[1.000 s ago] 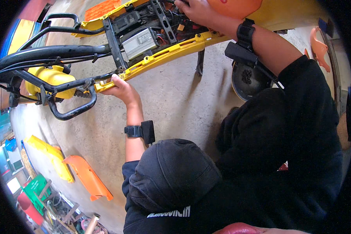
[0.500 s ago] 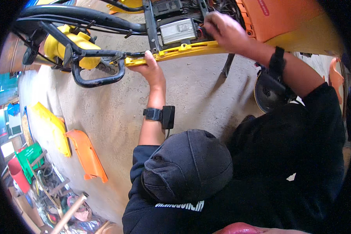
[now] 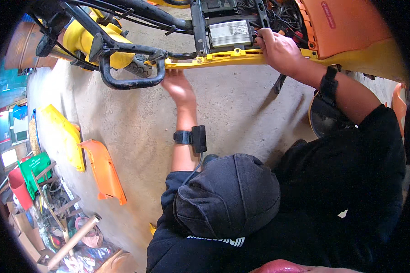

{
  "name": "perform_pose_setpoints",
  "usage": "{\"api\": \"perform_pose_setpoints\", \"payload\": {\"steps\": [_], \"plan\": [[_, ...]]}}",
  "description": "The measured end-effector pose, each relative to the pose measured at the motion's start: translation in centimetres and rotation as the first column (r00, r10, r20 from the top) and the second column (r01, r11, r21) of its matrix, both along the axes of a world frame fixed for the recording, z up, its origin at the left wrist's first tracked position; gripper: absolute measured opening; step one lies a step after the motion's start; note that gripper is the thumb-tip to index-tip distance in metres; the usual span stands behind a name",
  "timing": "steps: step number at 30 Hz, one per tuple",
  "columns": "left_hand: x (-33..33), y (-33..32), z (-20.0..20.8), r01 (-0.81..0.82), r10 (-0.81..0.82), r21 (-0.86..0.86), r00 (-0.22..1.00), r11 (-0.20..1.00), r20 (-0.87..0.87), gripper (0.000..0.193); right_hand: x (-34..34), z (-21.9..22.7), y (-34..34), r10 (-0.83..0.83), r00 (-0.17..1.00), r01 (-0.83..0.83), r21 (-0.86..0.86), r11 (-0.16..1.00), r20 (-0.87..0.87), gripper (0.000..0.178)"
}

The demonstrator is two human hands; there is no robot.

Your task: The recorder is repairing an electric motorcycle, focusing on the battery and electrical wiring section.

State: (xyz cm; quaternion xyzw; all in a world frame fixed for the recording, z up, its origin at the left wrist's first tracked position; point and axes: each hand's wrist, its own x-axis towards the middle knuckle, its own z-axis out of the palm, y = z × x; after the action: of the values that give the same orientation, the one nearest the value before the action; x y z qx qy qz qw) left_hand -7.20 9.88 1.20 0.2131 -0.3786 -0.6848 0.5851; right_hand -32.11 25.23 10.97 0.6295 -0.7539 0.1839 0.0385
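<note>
A vehicle with a black tubular frame [image 3: 199,27] stands along the top of the view, its inner parts uncovered. My left hand [image 3: 180,87] reaches up under the long yellow trim strip [image 3: 223,57], near the black looped bar [image 3: 132,83]; its fingertips are partly hidden by the strip, so its grip is unclear. My right hand [image 3: 280,51] is over the same strip, just right of a silver finned box [image 3: 230,34]. Its thumb and fingers are drawn together by the wires [image 3: 284,20]; what they hold is too small to make out.
An orange body panel [image 3: 346,25] covers the vehicle's right part. On the concrete floor lie a loose yellow panel [image 3: 68,136] and an orange one [image 3: 104,170]. Mixed clutter with a red bin [image 3: 20,189] fills the lower left. A dark cap [image 3: 230,195] fills the lower middle.
My left hand has slipped lower beneath the strip, its thumb no longer over the top edge. The right hand has come down and its fingers have drawn together. The whole view has shifted slightly.
</note>
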Motion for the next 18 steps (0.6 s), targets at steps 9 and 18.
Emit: {"api": "perform_pose_setpoints", "payload": {"steps": [9,18], "plan": [[0.2,-2.8,0.5,0.039,-0.042,0.213,0.999,0.976,0.007,0.044,0.5,-0.3,0.2,0.023,0.999,-0.025,-0.077,0.997,-0.032,0.021],[-0.7,-2.2,0.5,0.027,0.004,0.281,0.994,0.959,-0.111,0.042,-0.1,-0.5,0.4,0.018,0.998,-0.022,-0.074,0.997,-0.059,0.020]]}}
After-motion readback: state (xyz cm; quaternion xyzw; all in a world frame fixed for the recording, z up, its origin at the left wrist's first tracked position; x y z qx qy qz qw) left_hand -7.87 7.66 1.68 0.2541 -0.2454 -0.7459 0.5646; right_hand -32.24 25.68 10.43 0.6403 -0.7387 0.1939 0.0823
